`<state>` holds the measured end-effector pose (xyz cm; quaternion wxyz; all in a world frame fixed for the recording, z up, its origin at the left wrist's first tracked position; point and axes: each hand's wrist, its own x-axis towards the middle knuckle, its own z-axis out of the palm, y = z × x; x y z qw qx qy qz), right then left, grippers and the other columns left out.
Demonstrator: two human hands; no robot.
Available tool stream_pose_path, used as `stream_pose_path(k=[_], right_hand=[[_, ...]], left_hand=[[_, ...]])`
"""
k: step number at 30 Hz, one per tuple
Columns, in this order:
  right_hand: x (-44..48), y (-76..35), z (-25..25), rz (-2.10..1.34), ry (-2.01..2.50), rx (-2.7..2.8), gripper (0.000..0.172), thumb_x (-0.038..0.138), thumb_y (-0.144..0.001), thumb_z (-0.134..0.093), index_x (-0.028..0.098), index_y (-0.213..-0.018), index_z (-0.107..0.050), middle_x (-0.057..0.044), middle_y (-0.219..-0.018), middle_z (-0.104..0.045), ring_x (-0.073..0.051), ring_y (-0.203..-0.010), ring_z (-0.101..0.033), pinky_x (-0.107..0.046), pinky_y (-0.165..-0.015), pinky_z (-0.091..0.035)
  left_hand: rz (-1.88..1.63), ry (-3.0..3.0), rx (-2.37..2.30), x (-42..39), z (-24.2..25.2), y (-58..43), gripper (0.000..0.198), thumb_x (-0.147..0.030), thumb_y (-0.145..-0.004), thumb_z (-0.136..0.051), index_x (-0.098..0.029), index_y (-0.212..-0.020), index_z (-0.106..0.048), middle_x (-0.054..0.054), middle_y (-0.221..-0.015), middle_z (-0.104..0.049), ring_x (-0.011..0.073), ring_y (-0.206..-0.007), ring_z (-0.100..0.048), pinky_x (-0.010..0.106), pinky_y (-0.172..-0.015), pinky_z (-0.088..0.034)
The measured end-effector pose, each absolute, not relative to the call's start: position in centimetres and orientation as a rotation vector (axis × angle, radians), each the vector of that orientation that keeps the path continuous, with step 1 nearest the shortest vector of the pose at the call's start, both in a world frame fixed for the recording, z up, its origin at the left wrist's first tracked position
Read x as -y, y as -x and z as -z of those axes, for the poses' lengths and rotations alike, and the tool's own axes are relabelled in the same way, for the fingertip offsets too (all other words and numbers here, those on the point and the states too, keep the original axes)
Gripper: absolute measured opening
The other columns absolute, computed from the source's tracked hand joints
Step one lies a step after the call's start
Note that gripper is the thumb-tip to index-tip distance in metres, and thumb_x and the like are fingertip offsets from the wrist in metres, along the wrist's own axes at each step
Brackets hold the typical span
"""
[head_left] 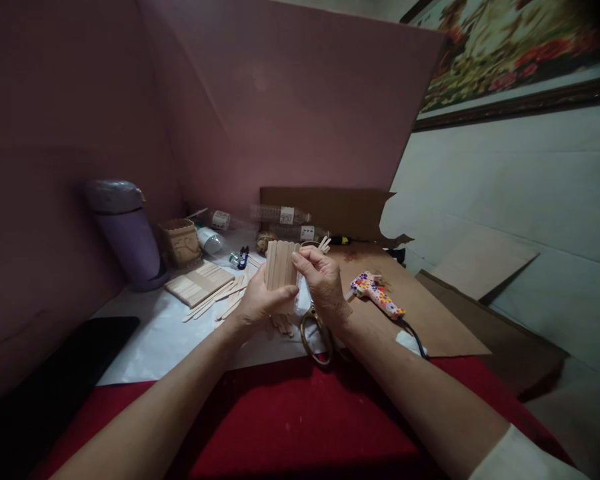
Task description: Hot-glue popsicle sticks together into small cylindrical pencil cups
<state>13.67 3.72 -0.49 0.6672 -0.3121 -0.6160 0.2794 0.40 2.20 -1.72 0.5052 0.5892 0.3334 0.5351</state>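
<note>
Head cam: stick panel (280, 263) is mid-frame, left hand (261, 295) gripping its bottom with the thumb across, right hand (324, 277) pinching its right edge. Light, even pressure probably keeps the sticks lined up. Scissors (306, 343) crowd just below; over the red cloth (290, 420), bottom centre, looks roomier.

Sticks (281, 261): smooth matt wood. Glue gun (377, 294): plastic. Bottles (211, 241): clear glossy plastic. Tablecloth (290, 413): matt cloth.

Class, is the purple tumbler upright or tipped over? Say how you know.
Upright: the purple tumbler stands with its base down on the white sheet and its grey top uppermost.
</note>
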Motion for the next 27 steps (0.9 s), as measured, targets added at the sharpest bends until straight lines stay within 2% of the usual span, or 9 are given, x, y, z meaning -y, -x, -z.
stream_pose_path(k=[8, 16, 21, 23, 27], right_hand=[[-3.8, -14.0, 0.1, -0.549, 0.703, 1.367, 0.028, 0.039, -0.086, -0.061, 0.021, -0.065, -0.061, -0.003, -0.083, -0.060, -0.019, -0.087, -0.055, -0.035, -0.084, -0.042], [-3.8, -13.7, 0.3, -0.534, 0.717, 1.349, 0.030, 0.043, -0.087, -0.061, 0.021, -0.067, -0.064, -0.004, -0.085, -0.062, -0.020, -0.090, -0.056, -0.037, -0.086, -0.044], [-3.4, -13.7, 0.1, -0.416, 0.722, 1.376, 0.026, 0.038, -0.093, -0.054, 0.020, -0.081, -0.069, -0.007, -0.098, -0.062, -0.021, -0.098, -0.058, -0.038, -0.092, -0.044], [-2.8, -13.6, 0.1, -0.300, 0.728, 1.403, 0.024, 0.034, -0.095, -0.051, 0.020, -0.087, -0.069, -0.008, -0.099, -0.062, -0.022, -0.100, -0.058, -0.040, -0.093, -0.043], [-1.2, -13.4, 0.4, -0.034, 0.724, 1.575, 0.023, 0.028, -0.094, -0.052, 0.023, -0.082, -0.071, -0.007, -0.097, -0.065, -0.024, -0.102, -0.056, -0.044, -0.094, -0.042]], left_hand=[[-1.270, -1.444, -0.827, -1.6, 1.2, -0.6, 0.060, -0.040, -0.059, -0.081, -0.015, -0.107, -0.054, 0.005, -0.092, -0.059, 0.0188, -0.079, -0.054, 0.029, -0.066, -0.045], [-1.298, -1.365, -0.780, -1.7, 1.5, -0.7, 0.058, -0.035, -0.057, -0.084, -0.016, -0.106, -0.059, 0.006, -0.089, -0.064, 0.0188, -0.076, -0.059, 0.028, -0.065, -0.046], [-1.258, -1.123, -0.648, -1.6, 1.3, -0.8, 0.058, -0.035, -0.061, -0.081, -0.016, -0.111, -0.058, 0.003, -0.082, -0.066, 0.0171, -0.066, -0.060, 0.030, -0.059, -0.052], [-1.247, -0.987, -0.603, -1.7, 1.1, -0.6, 0.052, -0.033, -0.064, -0.078, -0.015, -0.109, -0.059, 0.004, -0.081, -0.067, 0.0170, -0.064, -0.061, 0.032, -0.059, -0.055], [-1.292, -0.753, -0.550, -2.0, 0.5, -0.1, 0.030, -0.022, -0.068, -0.073, -0.012, -0.094, -0.062, 0.003, -0.074, -0.067, 0.0141, -0.060, -0.061, 0.027, -0.056, -0.056]])
